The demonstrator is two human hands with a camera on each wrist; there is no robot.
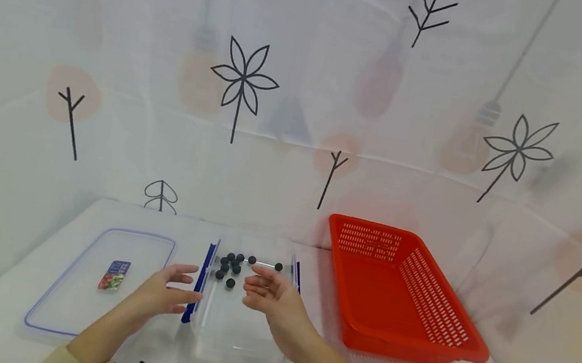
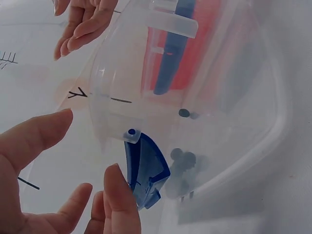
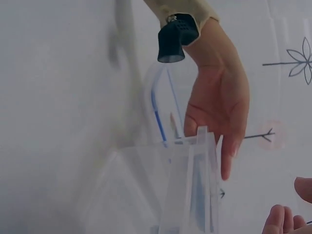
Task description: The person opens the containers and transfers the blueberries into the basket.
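A clear plastic box [image 1: 238, 332] stands on the table between the two hands, with blue latches hanging open at its sides. Several black balls [image 1: 230, 283] lie inside toward its far end, and a thin pale rod [image 1: 265, 264] spans two of them. My left hand [image 1: 158, 295] is at the box's left side, fingers spread and holding nothing. In the left wrist view one fingertip overlaps the edge of the left blue latch [image 2: 147, 168]. Over the right part of the box hovers my right hand [image 1: 279, 310], palm inward, fingers loosely bent around nothing.
To the left a clear lid [image 1: 67, 292] with a blue-purple rim lies flat, bearing a colourful label [image 1: 114, 275]. A red perforated basket [image 1: 369, 337] stands at the right. Behind the white table hangs a patterned cloth [image 1: 304, 101].
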